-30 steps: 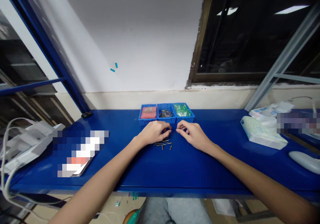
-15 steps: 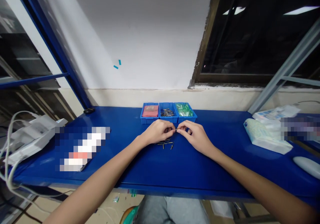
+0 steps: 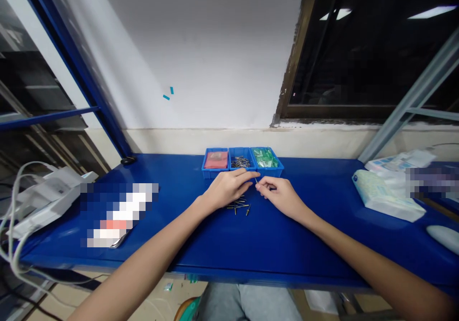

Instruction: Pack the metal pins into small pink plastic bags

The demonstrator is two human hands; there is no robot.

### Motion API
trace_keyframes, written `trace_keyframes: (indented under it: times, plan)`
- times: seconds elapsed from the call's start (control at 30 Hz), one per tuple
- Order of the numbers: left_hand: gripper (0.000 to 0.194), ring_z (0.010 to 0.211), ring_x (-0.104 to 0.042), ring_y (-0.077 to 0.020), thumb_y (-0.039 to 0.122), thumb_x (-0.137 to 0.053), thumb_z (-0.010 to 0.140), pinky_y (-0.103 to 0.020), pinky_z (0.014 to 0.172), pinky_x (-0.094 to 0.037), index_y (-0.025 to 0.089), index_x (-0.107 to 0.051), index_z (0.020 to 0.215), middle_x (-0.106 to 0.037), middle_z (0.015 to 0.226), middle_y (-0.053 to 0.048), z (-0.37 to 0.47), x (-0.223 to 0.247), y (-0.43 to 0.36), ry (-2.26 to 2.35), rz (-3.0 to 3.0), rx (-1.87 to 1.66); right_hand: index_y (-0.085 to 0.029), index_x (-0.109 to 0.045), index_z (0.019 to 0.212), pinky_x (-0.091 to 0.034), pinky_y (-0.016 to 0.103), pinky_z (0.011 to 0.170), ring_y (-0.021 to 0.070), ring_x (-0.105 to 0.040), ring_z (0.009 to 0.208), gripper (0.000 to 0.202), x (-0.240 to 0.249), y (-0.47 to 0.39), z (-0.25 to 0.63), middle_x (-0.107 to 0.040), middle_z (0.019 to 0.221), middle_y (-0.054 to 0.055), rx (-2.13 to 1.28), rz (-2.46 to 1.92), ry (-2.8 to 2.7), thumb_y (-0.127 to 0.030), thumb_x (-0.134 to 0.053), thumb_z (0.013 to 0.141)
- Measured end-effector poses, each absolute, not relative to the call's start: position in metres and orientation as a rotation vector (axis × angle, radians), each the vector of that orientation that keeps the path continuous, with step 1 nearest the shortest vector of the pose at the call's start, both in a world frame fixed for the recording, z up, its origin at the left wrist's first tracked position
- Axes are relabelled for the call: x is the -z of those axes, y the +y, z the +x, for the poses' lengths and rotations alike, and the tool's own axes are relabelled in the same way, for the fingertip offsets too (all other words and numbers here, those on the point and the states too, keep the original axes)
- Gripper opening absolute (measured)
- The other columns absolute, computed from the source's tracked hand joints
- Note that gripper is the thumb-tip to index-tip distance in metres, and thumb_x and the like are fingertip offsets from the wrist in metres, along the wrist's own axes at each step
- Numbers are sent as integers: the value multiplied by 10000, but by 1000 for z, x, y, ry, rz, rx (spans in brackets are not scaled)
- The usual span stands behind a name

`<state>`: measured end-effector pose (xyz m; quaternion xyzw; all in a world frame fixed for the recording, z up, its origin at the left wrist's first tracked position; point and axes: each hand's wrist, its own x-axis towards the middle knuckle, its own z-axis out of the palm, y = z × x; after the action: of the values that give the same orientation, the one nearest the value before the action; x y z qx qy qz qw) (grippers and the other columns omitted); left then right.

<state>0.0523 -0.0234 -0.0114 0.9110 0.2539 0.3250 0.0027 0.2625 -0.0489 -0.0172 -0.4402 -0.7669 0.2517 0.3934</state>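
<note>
Several thin metal pins [image 3: 235, 208] lie loose on the blue table, partly under my left hand [image 3: 229, 187]. That hand is open, its fingers stretched to the right with the thumb apart. Facing it, my right hand [image 3: 278, 193] pinches one thin metal pin [image 3: 256, 181], which stands roughly upright near my left fingertips. Behind my hands are three joined blue bins: the left bin [image 3: 214, 171] holds red packets, the middle bin [image 3: 241, 151] many metal pins, and the right bin [image 3: 271, 172] green packets.
A pixelated flat object [image 3: 122, 215] lies on the left of the table [image 3: 215, 244], near a white power strip [image 3: 53, 206] with cables. On the right are a tissue pack [image 3: 389, 197] and a white rounded object [image 3: 444, 237]. A wall stands behind.
My left fingers have opened and extended off the pin. My right hand keeps its pinch, and the pin has turned from about level to nearly upright.
</note>
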Motion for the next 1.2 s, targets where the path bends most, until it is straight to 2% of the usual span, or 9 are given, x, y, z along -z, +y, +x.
trace_keyframes:
  times: [0.17,0.3,0.47,0.57,0.7,0.9,1.03,1.2]
  plan:
    - [219,885,-656,-153,265,-475,1015,-262,768,-536,189,-626,1153,-672,1035,-66,53,14,-23,807,2949,-993,-174,-633,743,-457,250,589,135,-554,599,266,16,-50,261,-590,647,-5,-777,-1068,-1948,-377,-564,899]
    - [226,788,-621,-160,305,-479,1012,-260,698,-501,169,-659,1006,-652,863,-55,55,15,-24,938,3004,-1107,-179,-610,768,-463,250,607,132,-550,622,269,17,-53,260,-586,683,-3,-748,-1055,-1933,-393,-549,919]
    - [194,852,-626,-168,262,-495,987,-280,757,-512,162,-660,1012,-670,939,-78,57,12,-26,1009,2774,-1317,-200,-597,1032,-493,253,645,137,-580,683,226,23,-49,264,-606,778,9,-696,-1039,-1906,-394,-524,943]
    - [192,780,-633,-153,247,-506,962,-271,717,-518,159,-670,1011,-693,905,-67,61,10,-30,937,2622,-1351,-209,-571,1137,-497,242,614,151,-605,744,275,26,-47,265,-627,860,32,-654,-1077,-1894,-387,-535,931]
    - [193,644,-592,-114,262,-541,946,-233,631,-491,159,-698,992,-698,830,-35,68,9,-36,874,2546,-1312,-205,-605,1051,-504,244,637,162,-621,789,218,26,-50,260,-653,880,40,-698,-1038,-1900,-371,-552,920]
    - [207,682,-602,-123,288,-584,951,-232,635,-478,167,-735,1023,-709,861,-47,68,7,-34,845,2471,-1306,-174,-645,920,-470,243,569,149,-600,687,223,22,-54,254,-666,819,41,-917,-959,-1799,-383,-568,909]
    - [187,701,-615,-126,283,-591,953,-242,665,-493,172,-737,988,-714,867,-39,66,7,-30,914,2451,-1303,-172,-668,849,-454,248,552,140,-580,641,250,19,-53,256,-673,792,42,-929,-980,-1772,-389,-561,911]
    - [260,824,-638,-155,266,-561,970,-278,754,-534,178,-630,1205,-681,950,-53,61,12,-27,988,2598,-1290,-172,-649,776,-463,251,573,136,-579,617,206,19,-50,258,-645,707,24,-867,-1017,-1754,-326,-562,882]
